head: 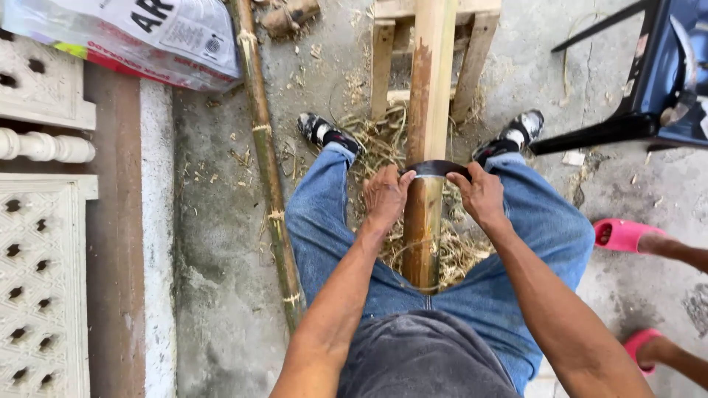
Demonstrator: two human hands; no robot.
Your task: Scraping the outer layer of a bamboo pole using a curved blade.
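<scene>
Across bamboo pole (423, 221), hands grip curved blade (436, 168).

Both hands (434, 195) grip curved blade (436, 169) across bamboo pole (426, 133).

Lying lengthwise between the knees, the thick bamboo pole (428, 110), its far end resting on the wooden stand (387, 51), with the curved blade (436, 168) set across it and the left hand (385, 197) and right hand (481, 195) gripping either end. Lying on the ground to the left, a thin bamboo stalk (267, 162), the plastic sack (133, 37) at its far end. Piling under the pole, shavings (383, 140); standing at far right, the chair (649, 81).
</scene>
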